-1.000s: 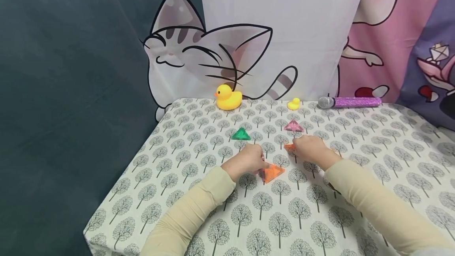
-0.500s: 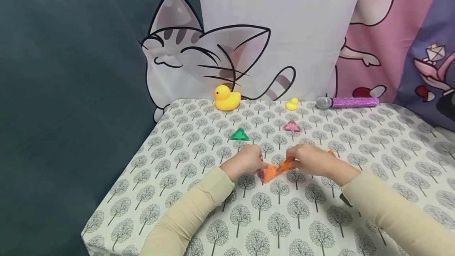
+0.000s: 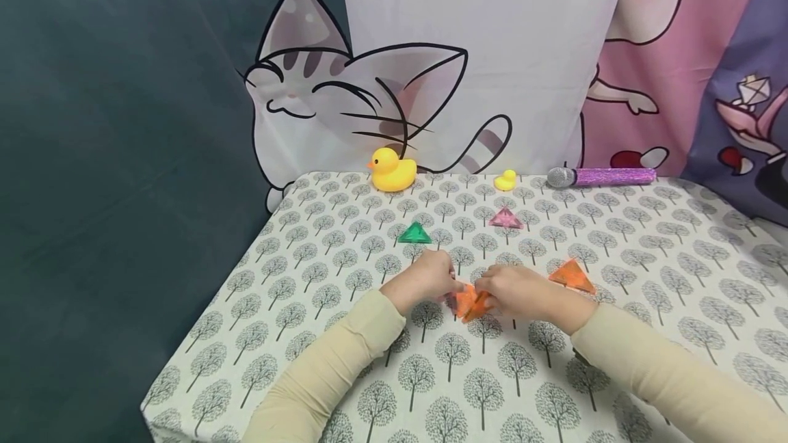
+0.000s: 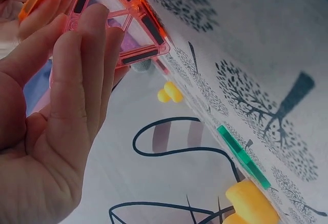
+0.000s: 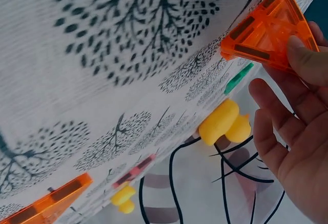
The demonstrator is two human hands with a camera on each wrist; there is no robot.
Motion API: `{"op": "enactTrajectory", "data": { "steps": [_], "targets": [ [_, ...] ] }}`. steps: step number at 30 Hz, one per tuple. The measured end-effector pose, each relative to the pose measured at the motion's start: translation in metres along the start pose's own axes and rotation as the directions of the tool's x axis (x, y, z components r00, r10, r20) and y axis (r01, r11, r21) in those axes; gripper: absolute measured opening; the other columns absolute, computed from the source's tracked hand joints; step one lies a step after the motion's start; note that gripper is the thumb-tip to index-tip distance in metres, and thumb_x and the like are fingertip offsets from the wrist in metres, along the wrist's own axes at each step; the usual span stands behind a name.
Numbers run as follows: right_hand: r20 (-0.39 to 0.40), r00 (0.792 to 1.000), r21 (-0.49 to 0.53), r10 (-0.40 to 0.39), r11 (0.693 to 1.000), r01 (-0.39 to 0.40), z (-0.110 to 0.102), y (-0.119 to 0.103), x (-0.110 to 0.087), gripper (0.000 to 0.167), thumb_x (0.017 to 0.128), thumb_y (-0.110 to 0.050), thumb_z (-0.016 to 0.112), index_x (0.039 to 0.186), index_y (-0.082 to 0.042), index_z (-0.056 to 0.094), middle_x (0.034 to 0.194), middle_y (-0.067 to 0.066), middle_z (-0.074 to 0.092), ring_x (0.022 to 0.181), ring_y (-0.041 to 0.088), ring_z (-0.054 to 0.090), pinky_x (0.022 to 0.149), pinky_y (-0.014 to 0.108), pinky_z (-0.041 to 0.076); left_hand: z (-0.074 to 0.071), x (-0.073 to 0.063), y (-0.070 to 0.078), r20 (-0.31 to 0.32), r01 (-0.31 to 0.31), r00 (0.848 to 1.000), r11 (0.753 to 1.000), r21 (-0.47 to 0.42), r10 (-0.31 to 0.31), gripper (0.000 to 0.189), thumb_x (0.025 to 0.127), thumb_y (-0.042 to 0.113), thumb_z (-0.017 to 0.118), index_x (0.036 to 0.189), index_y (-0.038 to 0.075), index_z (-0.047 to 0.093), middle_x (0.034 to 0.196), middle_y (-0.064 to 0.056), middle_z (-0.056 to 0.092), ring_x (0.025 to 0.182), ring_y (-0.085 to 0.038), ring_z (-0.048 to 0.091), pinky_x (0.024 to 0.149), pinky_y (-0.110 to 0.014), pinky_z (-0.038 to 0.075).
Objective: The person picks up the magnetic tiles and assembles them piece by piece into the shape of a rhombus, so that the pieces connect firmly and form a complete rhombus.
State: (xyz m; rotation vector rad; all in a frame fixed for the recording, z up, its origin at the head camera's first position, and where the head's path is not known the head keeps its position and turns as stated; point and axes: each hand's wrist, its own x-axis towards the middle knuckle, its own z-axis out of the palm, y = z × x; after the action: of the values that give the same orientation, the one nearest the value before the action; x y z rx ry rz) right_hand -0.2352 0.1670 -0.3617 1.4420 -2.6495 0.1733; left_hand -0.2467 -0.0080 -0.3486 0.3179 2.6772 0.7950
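Observation:
My left hand [image 3: 427, 275] pinches a pink triangular magnetic tile [image 4: 137, 54] with dark magnet strips along its edges, standing up off the cloth. Against it in the head view an orange triangular tile [image 3: 463, 296] shows. My right hand [image 3: 517, 291] holds another orange triangular tile [image 5: 269, 34] by thumb and fingers, tilted, its edge right at the tiles beside the left hand. One more orange tile [image 3: 572, 276] lies flat to the right of the right hand. Farther back lie a green triangular tile [image 3: 415, 233] and a pink one [image 3: 506, 219].
Along the far table edge stand a large yellow rubber duck [image 3: 392, 171] and a small one [image 3: 505, 180]. A purple glittery microphone [image 3: 606, 177] lies at the back right. The tree-print cloth [image 3: 332, 340] covers the table. A small dark thing [image 3: 580, 357] peeks from under the right sleeve.
The right hand has carried its orange tile left and nearer, up to the tiles at the left hand. This uncovers the loose orange tile at right. The left hand stays put.

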Motion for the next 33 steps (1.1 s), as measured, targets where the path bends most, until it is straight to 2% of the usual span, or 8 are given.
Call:
{"op": "enactTrajectory", "data": {
  "steps": [7, 12, 14, 18, 22, 25, 29, 33],
  "targets": [
    [-0.018, 1.0, 0.049, 0.019, 0.999, -0.018, 0.0, -0.002, 0.009, 0.016, 0.073, -0.016, 0.069, 0.07, -0.014, 0.053, 0.067, -0.009, 0.05, 0.061, 0.006, 0.048, 0.054, 0.019, 0.043, -0.001, -0.001, -0.002, 0.005, 0.003, 1.0, 0.999, -0.039, -0.003, 0.016, 0.071, 0.014, 0.07, 0.075, 0.003, 0.059, 0.065, -0.006, 0.059, 0.052, -0.017, 0.057, 0.04, -0.02, 0.043],
    [0.05, 0.988, 0.097, 0.143, 0.984, -0.147, -0.003, -0.003, 0.011, 0.012, 0.074, -0.017, 0.067, 0.076, -0.015, 0.055, 0.071, -0.009, 0.052, 0.065, 0.007, 0.05, 0.057, 0.021, 0.044, -0.002, -0.001, -0.002, 0.015, 0.013, 1.0, 0.999, -0.046, -0.012, 0.032, 0.068, 0.006, 0.071, 0.097, 0.0, 0.059, 0.071, -0.004, 0.057, 0.052, -0.015, 0.056, 0.042, -0.021, 0.045],
    [0.062, 0.982, 0.09, 0.18, 0.979, -0.185, -0.003, -0.002, 0.012, 0.012, 0.074, -0.018, 0.067, 0.078, -0.015, 0.056, 0.072, -0.009, 0.052, 0.066, 0.008, 0.05, 0.057, 0.022, 0.044, -0.003, -0.002, -0.001, 0.016, 0.01, 1.0, 1.0, -0.025, -0.009, 0.038, 0.067, 0.005, 0.072, 0.102, 0.001, 0.058, 0.075, -0.005, 0.057, 0.051, -0.014, 0.055, 0.043, -0.021, 0.045],
    [0.063, 0.977, 0.065, 0.203, 0.976, -0.207, -0.003, -0.001, 0.012, 0.015, 0.074, -0.022, 0.067, 0.082, -0.015, 0.057, 0.075, -0.008, 0.055, 0.068, 0.008, 0.052, 0.06, 0.022, 0.045, -0.002, -0.002, -0.001, 0.01, -0.01, 1.0, 1.0, -0.004, 0.01, 0.047, 0.065, 0.008, 0.074, 0.108, 0.001, 0.057, 0.086, -0.008, 0.06, 0.054, -0.014, 0.056, 0.046, -0.021, 0.046],
    [0.054, 0.979, 0.054, 0.196, 0.979, -0.199, -0.005, 0.001, 0.01, 0.02, 0.074, -0.023, 0.067, 0.088, -0.011, 0.058, 0.079, -0.004, 0.057, 0.071, 0.011, 0.053, 0.062, 0.025, 0.046, -0.002, -0.002, 0.001, -0.019, -0.041, 0.999, 0.997, 0.066, 0.042, 0.055, 0.063, 0.016, 0.076, 0.112, 0.002, 0.055, 0.101, -0.011, 0.06, 0.067, -0.015, 0.058, 0.057, -0.022, 0.048],
    [0.041, 0.983, 0.07, 0.178, 0.981, -0.181, -0.005, 0.003, 0.009, 0.023, 0.074, -0.022, 0.068, 0.091, -0.009, 0.059, 0.081, -0.002, 0.059, 0.073, 0.014, 0.055, 0.064, 0.028, 0.047, -0.002, -0.002, 0.002, -0.037, -0.053, 0.998, 0.994, 0.098, 0.057, 0.056, 0.063, 0.02, 0.077, 0.111, 0.002, 0.056, 0.103, -0.01, 0.059, 0.072, -0.014, 0.056, 0.063, -0.024, 0.047],
    [0.033, 0.984, 0.079, 0.177, 0.981, -0.179, -0.005, 0.005, 0.006, 0.027, 0.074, -0.023, 0.067, 0.096, -0.009, 0.06, 0.088, 0.0, 0.061, 0.08, 0.016, 0.056, 0.068, 0.03, 0.048, -0.001, -0.003, 0.004, -0.042, -0.067, 0.997, 0.994, 0.088, 0.071, 0.036, 0.064, 0.023, 0.076, 0.09, 0.002, 0.061, 0.077, -0.004, 0.061, 0.059, -0.012, 0.05, 0.054, -0.022, 0.045],
    [0.018, 0.984, 0.066, 0.179, 0.982, -0.18, -0.006, 0.007, 0.004, 0.029, 0.074, -0.024, 0.067, 0.097, -0.008, 0.06, 0.094, 0.003, 0.061, 0.085, 0.02, 0.056, 0.07, 0.033, 0.048, 0.003, -0.004, 0.008, -0.074, -0.091, 0.992, 0.986, 0.141, 0.102, 0.028, 0.068, 0.028, 0.073, 0.069, 0.008, 0.053, 0.06, 0.0, 0.051, 0.05, -0.012, 0.045, 0.044, -0.021, 0.04]
  ]
}}
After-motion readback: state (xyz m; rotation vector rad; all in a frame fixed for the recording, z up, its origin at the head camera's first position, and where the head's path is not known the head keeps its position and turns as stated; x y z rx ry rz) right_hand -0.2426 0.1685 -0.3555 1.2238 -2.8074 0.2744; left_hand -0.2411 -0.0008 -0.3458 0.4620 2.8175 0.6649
